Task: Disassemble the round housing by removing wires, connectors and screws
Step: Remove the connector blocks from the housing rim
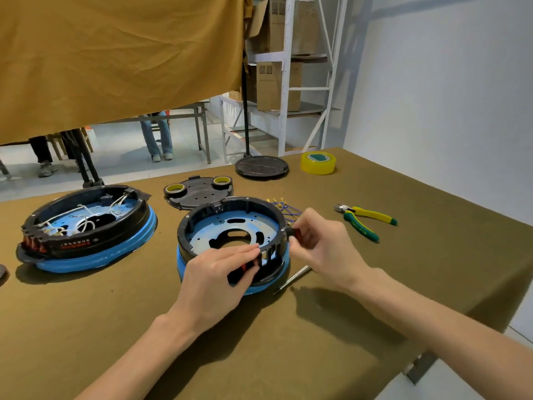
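Round housing (230,232), black ring on blue base, at worktop (288,342) centre, interior stripped of wires. Left hand (219,275) grips near rim, fingers curled over red-black connector (245,271). Right hand (320,243) pinches small red-black part (294,232) at right rim. Second housing (86,226), wired, sits left. Cutters (366,222) lie right.

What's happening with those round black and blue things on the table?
A person is taking apart the nearer round housing, already stripped of wires. The left hand grips a red and black connector at its front rim; the right hand pinches another at its right side. A second housing still has its white wires.
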Demonstrator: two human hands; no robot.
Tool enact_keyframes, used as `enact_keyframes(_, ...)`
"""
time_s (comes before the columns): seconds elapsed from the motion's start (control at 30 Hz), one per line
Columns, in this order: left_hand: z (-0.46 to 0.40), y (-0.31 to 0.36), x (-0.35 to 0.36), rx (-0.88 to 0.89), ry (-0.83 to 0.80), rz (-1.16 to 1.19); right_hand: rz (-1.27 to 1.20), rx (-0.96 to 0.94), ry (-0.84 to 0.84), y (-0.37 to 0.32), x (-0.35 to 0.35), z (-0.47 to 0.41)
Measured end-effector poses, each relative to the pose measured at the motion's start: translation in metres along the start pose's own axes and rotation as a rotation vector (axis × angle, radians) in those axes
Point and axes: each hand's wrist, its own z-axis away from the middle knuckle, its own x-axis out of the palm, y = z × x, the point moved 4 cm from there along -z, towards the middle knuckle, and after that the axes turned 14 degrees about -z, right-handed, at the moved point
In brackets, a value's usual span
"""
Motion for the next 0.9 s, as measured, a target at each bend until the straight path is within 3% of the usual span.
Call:
enact_keyframes(0.17, 0.002, 0.002, -0.002, -0.007, 0.021, 0.004, 0.392, 0.116, 0.066, 0.042, -0.042, -0.028)
enact_keyframes(0.43, 0.003, 0.0, 0.001, -0.008, 0.03, 0.019, 0.994, 0.473, -0.175, 0.078, -0.048, -0.044)
enact_keyframes(0.53, 0.004, -0.001, 0.002, -0.013, 0.025, 0.03, 0.936, 0.603, -0.2, 0.088, -0.048, -0.045)
enact_keyframes(0.7, 0.004, -0.002, 0.003, -0.01, 0.029, 0.047, 0.624, 0.796, -0.171, 0.106, -0.053, -0.044)
enact_keyframes(0.9, 0.004, -0.001, 0.003, 0.001, 0.037, 0.051, 0.576, 0.757, -0.112, 0.112, -0.053, -0.044)
